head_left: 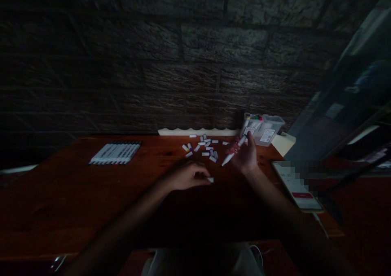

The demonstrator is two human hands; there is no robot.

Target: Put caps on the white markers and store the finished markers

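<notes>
My right hand [244,156] is closed around a white marker [231,155], held at a slant with its tip pointing down and left. A small white marker cap [210,179] is pinched between the fingers of my left hand [192,176], just left of the marker. Beyond both hands, several loose marker caps [205,154] lie scattered on the wooden table [61,194]. A neat row of white markers [115,153] lies side by side at the left. Dim light hides the finer details.
At the back right stands a clear plastic box [269,131] with two compartments; coloured marker ends show in its left one. A tablet [297,186] with a cable [320,224] lies along the right edge. A stone block wall [195,72] rises behind the table.
</notes>
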